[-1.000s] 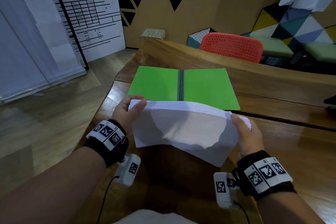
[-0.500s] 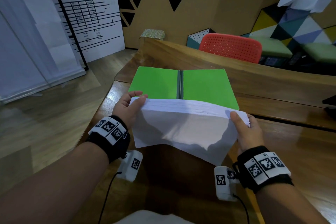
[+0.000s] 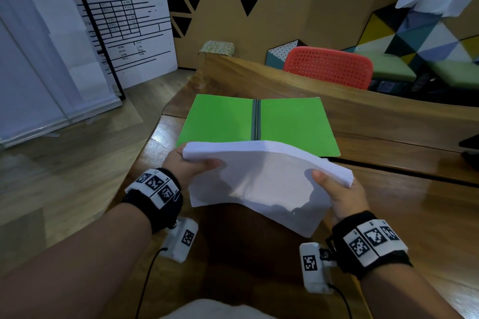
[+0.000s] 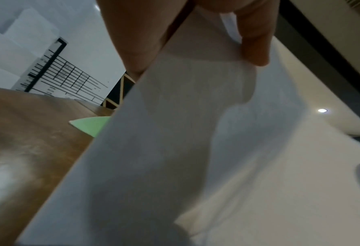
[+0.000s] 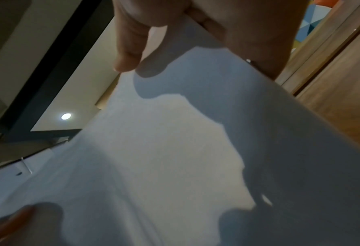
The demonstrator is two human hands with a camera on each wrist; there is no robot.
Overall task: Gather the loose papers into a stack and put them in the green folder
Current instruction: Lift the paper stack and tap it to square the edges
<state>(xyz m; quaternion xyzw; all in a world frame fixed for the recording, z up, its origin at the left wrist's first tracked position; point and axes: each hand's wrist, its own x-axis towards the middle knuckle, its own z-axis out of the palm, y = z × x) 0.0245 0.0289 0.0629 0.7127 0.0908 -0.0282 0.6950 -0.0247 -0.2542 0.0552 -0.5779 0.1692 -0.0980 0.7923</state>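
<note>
A thick stack of white papers is held in the air over the wooden table, bowed upward in the middle. My left hand grips its left end with the thumb on top, and my right hand grips the right end the same way. Both wrist views are filled by the paper stack with a thumb lying on it. The green folder lies open and flat on the table just beyond the stack, its dark spine in the middle. A corner of the folder shows in the left wrist view.
The wooden table has a raised wooden ledge behind the folder. A red perforated chair back stands beyond it. A whiteboard with a printed chart leans at the left, over wooden flooring. A dark object sits at the table's right edge.
The stack has tipped from facing me to a flatter, bowed position and moved slightly toward the folder. Both thumbs now lie on top of the sheets.
</note>
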